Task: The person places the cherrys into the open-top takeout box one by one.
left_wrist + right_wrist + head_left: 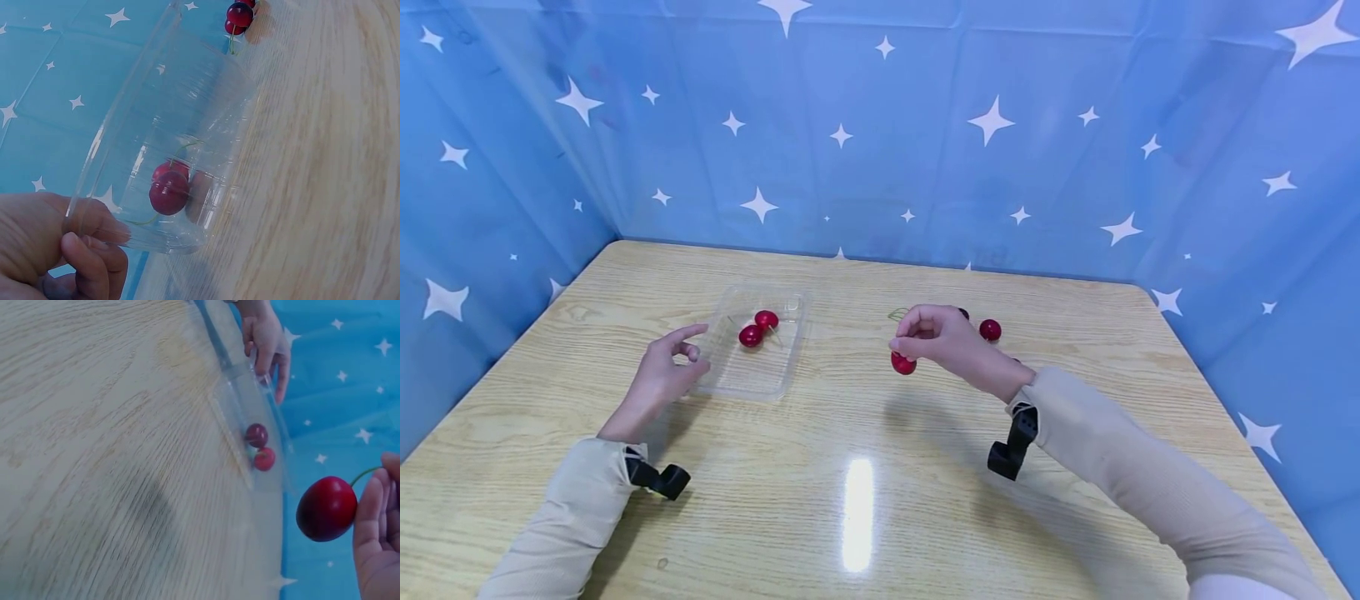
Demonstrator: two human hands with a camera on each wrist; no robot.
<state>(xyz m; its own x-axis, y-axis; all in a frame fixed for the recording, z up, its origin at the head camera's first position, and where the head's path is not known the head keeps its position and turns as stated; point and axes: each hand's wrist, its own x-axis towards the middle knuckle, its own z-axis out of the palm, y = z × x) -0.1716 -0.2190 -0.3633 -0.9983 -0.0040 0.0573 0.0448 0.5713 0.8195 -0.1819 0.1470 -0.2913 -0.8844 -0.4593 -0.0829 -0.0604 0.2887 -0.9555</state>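
My right hand (pixel 953 343) pinches a red cherry (pixel 327 509) by its green stem, and the fruit hangs above the table beneath the fingertips. At the left, my left hand (pixel 661 373) holds the near-left rim of a clear plastic container (pixel 799 337) between thumb and index finger. Inside the container lie two cherries, a darker one (pixel 750 336) touching a brighter one (pixel 767 319), both with stems. The left wrist view shows the left thumb (pixel 72 245) right at the container's rim.
Behind the right hand a dark red cherry (pixel 990 330) lies on the wooden table (pixel 760 500), with others partly hidden by the hand and wrist. A green stem (pixel 897 314) shows beyond the right fingers. A blue curtain with white stars (pixel 880 167) borders the table's back and sides.
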